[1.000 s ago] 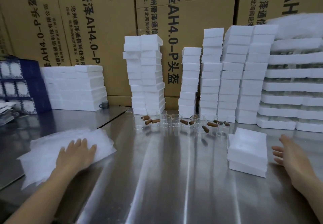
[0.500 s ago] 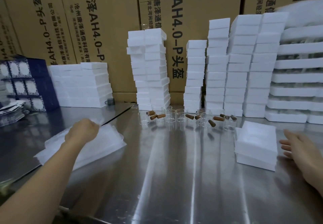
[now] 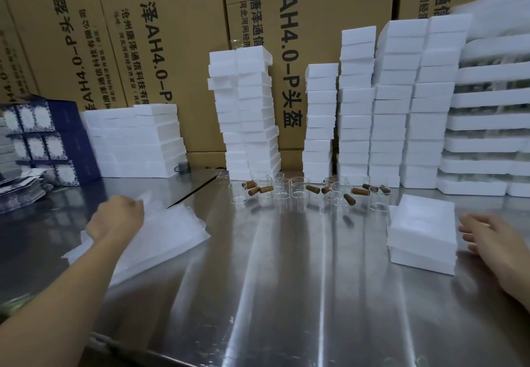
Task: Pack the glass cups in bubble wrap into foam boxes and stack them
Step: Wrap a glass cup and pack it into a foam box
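Left hand (image 3: 114,217), flat 1 s ago, now pinches a bubble wrap (image 3: 160,237) sheet; right hand (image 3: 493,240) open, empty, near foam boxes (image 3: 421,232): wrapping starts.

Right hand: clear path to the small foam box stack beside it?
Probably yes. The right hand hovers just right of the foam box stack, open, with only bare table between them.

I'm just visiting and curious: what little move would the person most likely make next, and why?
Probably lift one sheet clear. The left hand is closed on the edge of the bubble wrap pile, while the glass cups stand unwrapped farther back. The right hand rests open beside the small foam box stack.
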`<action>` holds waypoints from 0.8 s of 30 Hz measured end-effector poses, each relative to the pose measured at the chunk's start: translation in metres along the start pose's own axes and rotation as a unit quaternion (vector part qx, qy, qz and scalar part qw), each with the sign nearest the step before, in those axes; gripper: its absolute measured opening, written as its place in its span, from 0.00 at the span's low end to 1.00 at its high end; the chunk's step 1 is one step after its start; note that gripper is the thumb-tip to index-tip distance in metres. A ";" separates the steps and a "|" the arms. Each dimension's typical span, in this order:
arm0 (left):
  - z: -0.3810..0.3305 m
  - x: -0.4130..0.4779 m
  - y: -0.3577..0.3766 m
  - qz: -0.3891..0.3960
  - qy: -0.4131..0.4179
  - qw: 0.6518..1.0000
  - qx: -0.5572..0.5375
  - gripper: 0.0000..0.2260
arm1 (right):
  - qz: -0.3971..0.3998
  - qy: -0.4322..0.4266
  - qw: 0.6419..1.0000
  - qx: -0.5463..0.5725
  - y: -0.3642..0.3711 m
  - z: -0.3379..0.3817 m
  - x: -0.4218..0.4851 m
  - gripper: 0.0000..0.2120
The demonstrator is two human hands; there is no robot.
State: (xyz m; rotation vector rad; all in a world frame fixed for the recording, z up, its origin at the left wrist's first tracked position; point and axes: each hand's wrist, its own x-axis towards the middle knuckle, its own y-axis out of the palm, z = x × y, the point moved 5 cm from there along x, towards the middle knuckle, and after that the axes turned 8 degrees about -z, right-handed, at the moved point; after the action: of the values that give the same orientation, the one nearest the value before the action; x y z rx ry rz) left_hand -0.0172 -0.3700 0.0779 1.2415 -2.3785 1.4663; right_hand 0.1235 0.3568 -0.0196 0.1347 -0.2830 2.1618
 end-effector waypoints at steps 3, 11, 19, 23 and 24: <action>-0.028 0.002 -0.025 -0.034 0.036 0.998 -0.040 0.19 | 0.005 0.001 1.000 -0.014 0.001 -0.002 0.003 0.29; -0.169 -0.094 -0.033 0.058 0.205 0.966 -0.145 0.22 | 0.010 -0.027 0.999 -0.037 0.002 0.011 -0.011 0.24; -0.233 -0.263 0.070 0.283 0.353 0.886 -0.099 0.22 | 0.008 -0.033 0.999 -0.031 0.002 0.021 -0.017 0.14; -0.230 -0.287 0.100 0.314 0.439 0.841 -0.046 0.25 | 0.015 -0.022 1.000 -0.005 0.004 0.024 -0.018 0.17; -0.227 -0.284 0.101 0.309 0.438 0.843 -0.051 0.25 | 0.021 -0.020 1.000 -0.001 0.006 0.024 -0.019 0.19</action>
State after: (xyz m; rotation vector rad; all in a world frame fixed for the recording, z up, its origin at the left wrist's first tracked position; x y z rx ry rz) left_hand 0.0314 -0.0039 -0.0011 -0.2996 -2.1425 1.5117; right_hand 0.1294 0.3326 -0.0006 0.1719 -0.3144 2.2019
